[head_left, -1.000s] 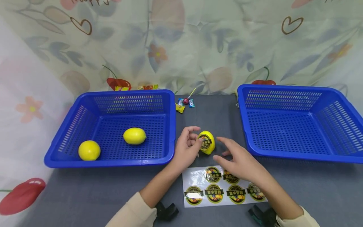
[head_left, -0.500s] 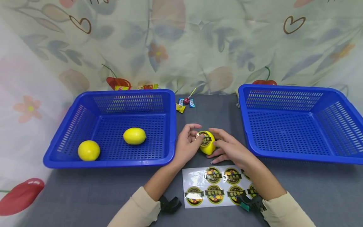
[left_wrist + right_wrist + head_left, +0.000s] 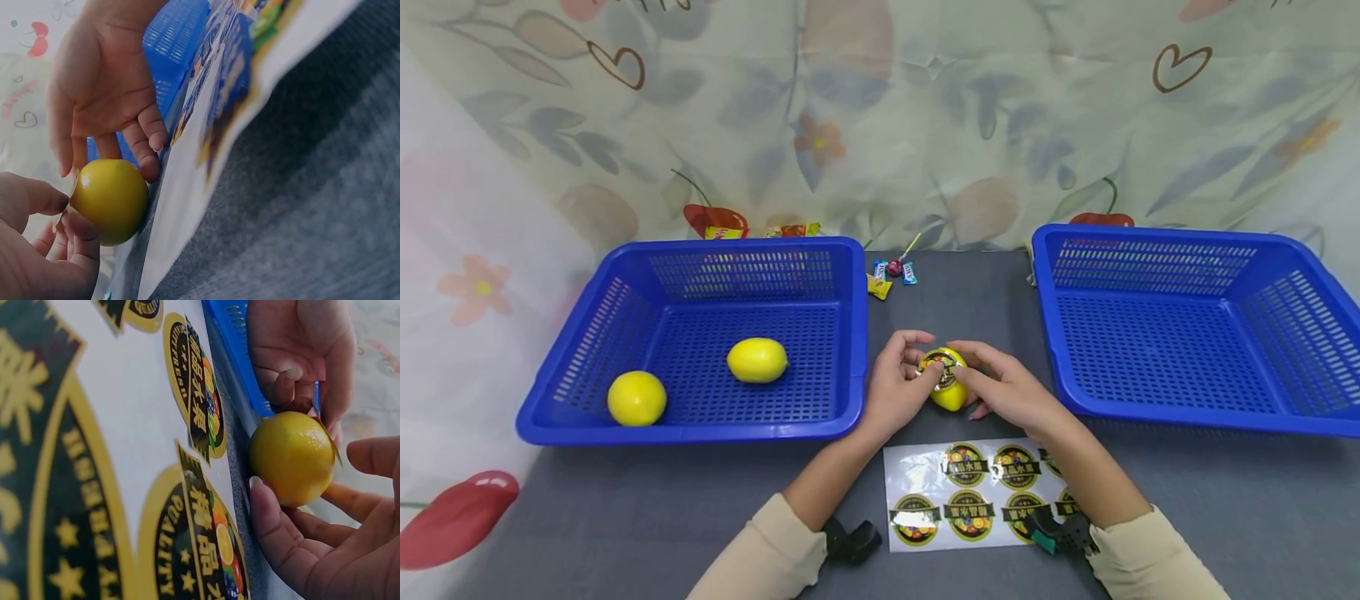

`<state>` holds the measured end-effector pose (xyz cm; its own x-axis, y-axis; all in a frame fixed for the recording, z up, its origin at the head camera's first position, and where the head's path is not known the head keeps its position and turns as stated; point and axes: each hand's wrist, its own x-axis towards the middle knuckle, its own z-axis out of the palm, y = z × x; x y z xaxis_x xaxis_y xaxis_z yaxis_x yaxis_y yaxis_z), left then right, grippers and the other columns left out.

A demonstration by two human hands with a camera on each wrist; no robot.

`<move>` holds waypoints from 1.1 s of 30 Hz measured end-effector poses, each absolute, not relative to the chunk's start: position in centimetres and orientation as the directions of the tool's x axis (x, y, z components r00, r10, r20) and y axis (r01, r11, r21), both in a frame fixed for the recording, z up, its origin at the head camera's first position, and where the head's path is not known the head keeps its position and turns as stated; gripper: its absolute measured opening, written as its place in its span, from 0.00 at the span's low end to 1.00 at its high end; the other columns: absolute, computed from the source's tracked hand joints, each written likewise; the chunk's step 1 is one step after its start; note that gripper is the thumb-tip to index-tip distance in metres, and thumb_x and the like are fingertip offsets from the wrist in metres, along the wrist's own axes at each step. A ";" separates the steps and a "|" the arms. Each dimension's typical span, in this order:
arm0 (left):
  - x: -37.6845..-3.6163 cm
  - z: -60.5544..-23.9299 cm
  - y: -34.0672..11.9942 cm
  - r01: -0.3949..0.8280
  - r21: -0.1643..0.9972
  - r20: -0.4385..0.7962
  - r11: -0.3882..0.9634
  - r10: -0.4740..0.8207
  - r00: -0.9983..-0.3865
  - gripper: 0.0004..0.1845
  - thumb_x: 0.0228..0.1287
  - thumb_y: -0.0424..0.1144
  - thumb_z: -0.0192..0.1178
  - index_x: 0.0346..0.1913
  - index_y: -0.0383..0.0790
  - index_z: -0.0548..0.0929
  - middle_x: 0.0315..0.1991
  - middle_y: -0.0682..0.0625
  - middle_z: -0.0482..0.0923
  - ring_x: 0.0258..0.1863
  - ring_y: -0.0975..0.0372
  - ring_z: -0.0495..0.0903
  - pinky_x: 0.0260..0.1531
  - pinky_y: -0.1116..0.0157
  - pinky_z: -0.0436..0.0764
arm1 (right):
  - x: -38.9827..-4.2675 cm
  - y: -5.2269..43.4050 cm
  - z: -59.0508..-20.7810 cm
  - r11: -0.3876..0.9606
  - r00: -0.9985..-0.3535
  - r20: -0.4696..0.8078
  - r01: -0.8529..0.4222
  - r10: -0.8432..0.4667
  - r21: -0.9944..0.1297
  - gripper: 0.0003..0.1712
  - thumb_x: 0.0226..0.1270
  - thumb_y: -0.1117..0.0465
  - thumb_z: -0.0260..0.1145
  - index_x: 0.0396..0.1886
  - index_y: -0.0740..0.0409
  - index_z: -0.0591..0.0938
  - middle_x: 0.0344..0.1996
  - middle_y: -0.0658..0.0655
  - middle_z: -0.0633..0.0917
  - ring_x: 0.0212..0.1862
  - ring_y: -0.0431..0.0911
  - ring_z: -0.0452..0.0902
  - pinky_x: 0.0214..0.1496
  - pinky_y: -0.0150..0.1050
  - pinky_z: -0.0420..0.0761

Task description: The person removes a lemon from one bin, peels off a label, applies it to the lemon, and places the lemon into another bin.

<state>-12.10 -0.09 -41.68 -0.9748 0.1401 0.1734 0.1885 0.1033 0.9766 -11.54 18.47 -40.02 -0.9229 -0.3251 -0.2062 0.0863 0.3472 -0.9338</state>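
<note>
The sticker sheet (image 3: 917, 471) lies on the gray desk (image 3: 700, 517), and just beyond its far edge is a lemon (image 3: 953, 398) wearing a round black-and-gold label (image 3: 942, 360). On the lemon's left side, the left hand (image 3: 897, 385) pinches the label's edge between thumb and forefinger. The right hand (image 3: 1011, 396) cups the other side, its fingers spread and curved round the fruit. Beyond the sticker sheet, to its left, a blue basket (image 3: 700, 432) holds two plain lemons (image 3: 756, 360); another blue basket (image 3: 1187, 408) stands beyond it to the right.
</note>
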 end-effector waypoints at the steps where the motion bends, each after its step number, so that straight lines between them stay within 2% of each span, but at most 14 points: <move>1: -12.1 -41.7 -0.1 0.187 0.976 0.171 0.109 0.140 -0.975 0.17 0.62 0.26 0.62 0.55 0.32 0.77 0.33 0.40 0.78 0.21 0.62 0.70 0.23 0.72 0.72 | -11.5 18.5 -40.0 0.346 -0.924 -0.208 0.089 -0.322 -0.934 0.30 0.79 0.55 0.56 0.75 0.59 0.66 0.60 0.69 0.75 0.38 0.56 0.81 0.35 0.46 0.84; 7: -12.1 -41.6 -0.1 0.168 0.980 0.151 0.105 0.152 -0.977 0.17 0.63 0.28 0.63 0.55 0.32 0.77 0.32 0.41 0.78 0.19 0.62 0.71 0.19 0.71 0.72 | -11.7 18.4 -40.3 0.326 -0.928 -0.207 0.101 -0.310 -0.940 0.28 0.81 0.54 0.54 0.73 0.61 0.67 0.59 0.70 0.77 0.37 0.56 0.82 0.36 0.46 0.85; 13: -12.2 -41.8 -0.2 0.164 0.983 0.148 0.080 0.177 -0.973 0.18 0.63 0.28 0.63 0.55 0.30 0.76 0.31 0.41 0.78 0.15 0.65 0.70 0.15 0.70 0.73 | -11.6 18.0 -40.4 0.355 -0.945 -0.170 0.064 -0.278 -0.933 0.29 0.79 0.50 0.57 0.72 0.59 0.69 0.56 0.68 0.77 0.34 0.55 0.82 0.33 0.47 0.84; 20: -12.2 -41.7 -0.2 0.151 0.986 0.135 0.076 0.186 -0.973 0.18 0.62 0.29 0.64 0.55 0.30 0.76 0.30 0.42 0.78 0.15 0.65 0.71 0.16 0.70 0.74 | -11.6 17.9 -40.5 0.399 -0.952 -0.162 0.047 -0.261 -0.916 0.27 0.78 0.47 0.58 0.69 0.56 0.72 0.55 0.67 0.78 0.33 0.53 0.82 0.32 0.46 0.83; 25: -12.2 -41.8 -0.1 0.149 0.986 0.134 0.075 0.181 -0.974 0.18 0.62 0.29 0.64 0.54 0.30 0.76 0.29 0.43 0.78 0.15 0.65 0.71 0.15 0.70 0.74 | -11.5 17.8 -40.6 0.408 -0.958 -0.144 0.030 -0.250 -0.912 0.25 0.78 0.49 0.57 0.67 0.56 0.73 0.54 0.67 0.78 0.33 0.52 0.83 0.31 0.44 0.83; 33: -12.1 -42.2 -0.1 0.138 0.990 0.134 0.011 0.180 -0.975 0.17 0.62 0.26 0.65 0.53 0.28 0.76 0.27 0.43 0.76 0.17 0.63 0.74 0.19 0.68 0.79 | -11.4 17.7 -40.7 0.364 -0.955 -0.143 0.041 -0.258 -0.931 0.24 0.79 0.52 0.57 0.67 0.58 0.71 0.52 0.69 0.77 0.27 0.55 0.84 0.23 0.47 0.83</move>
<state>-12.14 -0.14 -42.15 -0.9745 0.1798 0.1340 0.1383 0.0112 0.9903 -11.38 17.69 -40.65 -0.9554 -0.2582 -0.1432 0.0413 0.3636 -0.9306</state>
